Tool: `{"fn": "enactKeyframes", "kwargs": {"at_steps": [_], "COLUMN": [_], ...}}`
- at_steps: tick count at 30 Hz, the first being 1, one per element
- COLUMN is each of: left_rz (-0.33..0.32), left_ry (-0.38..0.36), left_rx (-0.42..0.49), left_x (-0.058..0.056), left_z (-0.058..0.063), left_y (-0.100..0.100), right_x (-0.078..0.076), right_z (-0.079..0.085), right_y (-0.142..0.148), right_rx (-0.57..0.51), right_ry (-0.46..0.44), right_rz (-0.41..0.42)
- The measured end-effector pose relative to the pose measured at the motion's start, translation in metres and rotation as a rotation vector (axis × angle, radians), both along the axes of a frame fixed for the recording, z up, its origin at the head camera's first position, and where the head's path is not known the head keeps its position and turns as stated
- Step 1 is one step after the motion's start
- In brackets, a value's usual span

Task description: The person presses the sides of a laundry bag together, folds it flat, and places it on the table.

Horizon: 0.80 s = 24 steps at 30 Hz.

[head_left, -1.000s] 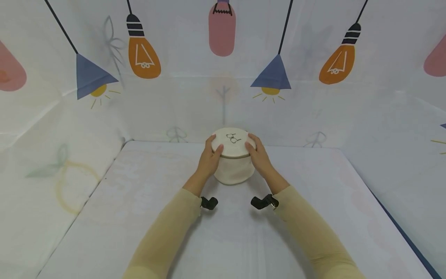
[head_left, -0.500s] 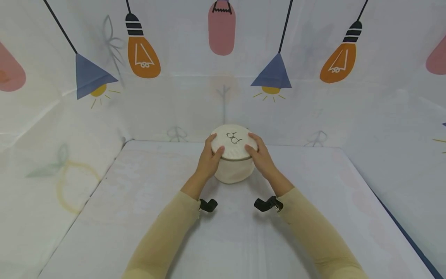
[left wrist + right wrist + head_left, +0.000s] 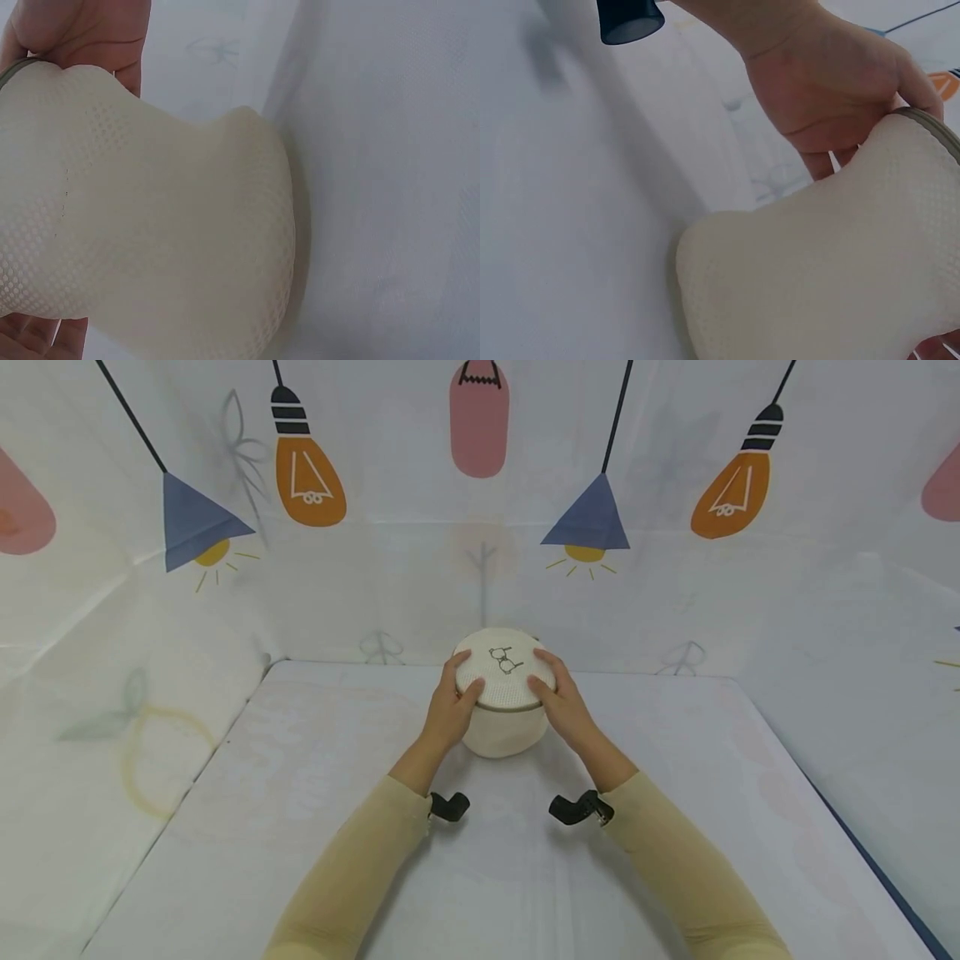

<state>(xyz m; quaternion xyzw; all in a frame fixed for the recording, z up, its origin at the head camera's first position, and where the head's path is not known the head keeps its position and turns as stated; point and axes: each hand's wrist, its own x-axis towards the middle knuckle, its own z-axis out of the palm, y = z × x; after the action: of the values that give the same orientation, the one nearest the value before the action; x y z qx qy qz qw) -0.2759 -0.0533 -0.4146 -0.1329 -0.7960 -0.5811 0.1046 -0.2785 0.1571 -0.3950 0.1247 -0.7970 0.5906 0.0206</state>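
Note:
A round cream mesh laundry bag (image 3: 504, 731) stands upright on the white table near its far edge. Its flat lid carries a small dark line drawing, and a dark zipper (image 3: 930, 127) runs around the rim in the right wrist view. My left hand (image 3: 451, 706) grips the lid's left side, thumb on top. On the opposite side my right hand (image 3: 561, 703) holds the rim the same way, with its thumb also on the lid. Soft mesh walls (image 3: 187, 225) sag inward in the left wrist view, and the base touches the table. The remaining fingers are partly hidden behind the bag.
The white-covered table (image 3: 300, 760) spreads around the bag. A white back wall (image 3: 420, 577) printed with lamps and bulbs rises just behind it, and side walls close in left and right. A black wrist camera mount (image 3: 581, 807) juts inward from my right wrist.
The bag's lid has tipped slightly toward me, showing more of its top. My right wrist has shifted a little outward and nearer. Both hands keep their hold.

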Motion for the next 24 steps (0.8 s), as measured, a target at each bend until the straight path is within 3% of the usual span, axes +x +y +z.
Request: {"fn": "enactKeyframes", "kwargs": {"at_steps": [9, 16, 24], "left_rz": [-0.02, -0.102, -0.084], "left_ry": [0.001, -0.025, -0.087], "left_rx": [0.056, 0.147, 0.019], "left_x": [0.0032, 0.0032, 0.0067], "left_z": [-0.0059, -0.0072, -0.0047], "left_y": [0.0006, -0.0028, -0.0054], "right_x": [0.0057, 0.0062, 0.0061], "right_z": [0.0021, 0.0014, -0.0004], "right_y": [0.002, 0.0035, 0.0056], "right_rx": [-0.054, -0.163, -0.193], "right_ry": [-0.02, -0.102, -0.141], "right_rz": [0.018, 0.02, 0.014]}}
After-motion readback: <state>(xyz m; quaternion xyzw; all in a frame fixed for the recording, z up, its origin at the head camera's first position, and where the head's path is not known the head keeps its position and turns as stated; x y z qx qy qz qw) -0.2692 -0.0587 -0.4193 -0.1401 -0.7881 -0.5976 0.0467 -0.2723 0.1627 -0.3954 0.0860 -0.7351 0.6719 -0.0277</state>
